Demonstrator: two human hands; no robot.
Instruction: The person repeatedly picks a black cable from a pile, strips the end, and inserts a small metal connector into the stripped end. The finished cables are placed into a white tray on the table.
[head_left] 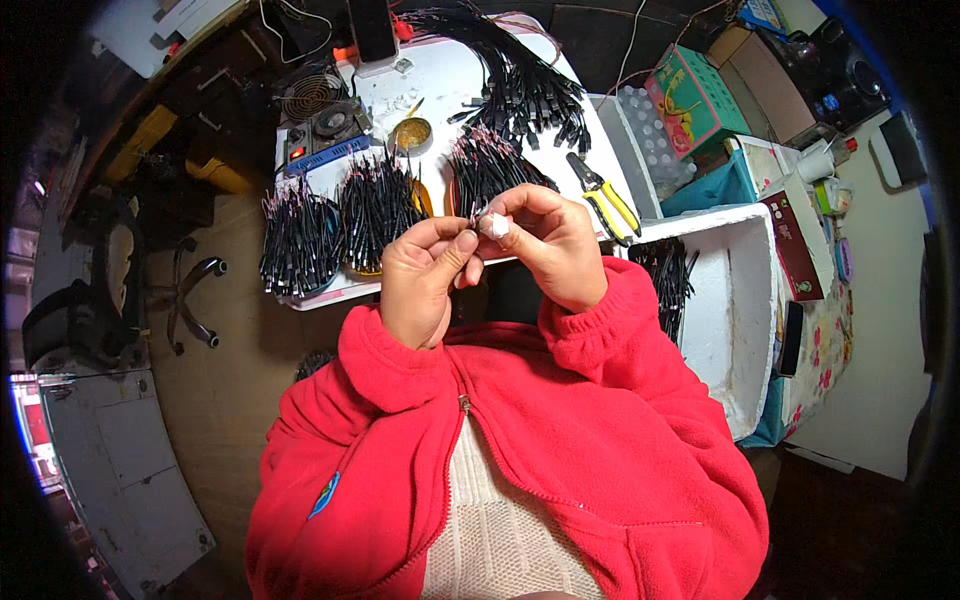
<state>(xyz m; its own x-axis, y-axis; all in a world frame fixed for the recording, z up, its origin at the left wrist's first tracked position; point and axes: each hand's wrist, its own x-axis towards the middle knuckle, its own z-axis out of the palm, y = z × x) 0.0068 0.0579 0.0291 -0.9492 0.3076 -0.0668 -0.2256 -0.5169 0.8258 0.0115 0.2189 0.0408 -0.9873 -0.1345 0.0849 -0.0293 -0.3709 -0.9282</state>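
Observation:
My left hand [422,282] and my right hand [560,245] meet above the near edge of the white table [540,140]. Both are closed, with thumbs and fingertips pinching thin wire ends [477,215] between them. Most of what they pinch is hidden by the fingers. A white wrap [494,226] covers a fingertip of my right hand. Just beyond the hands lies a bundle of black cables [490,170] with pinkish wire ends. Two similar bundles, a middle one [375,215] and a left one [300,240], stand along the table's front edge.
Yellow-handled wire strippers [608,200] lie right of the hands. A round tin [411,136] with amber contents sits beyond, near a blue device with a fan [335,135]. More black cables [530,95] cover the back. A white foam box [735,340] stands at right.

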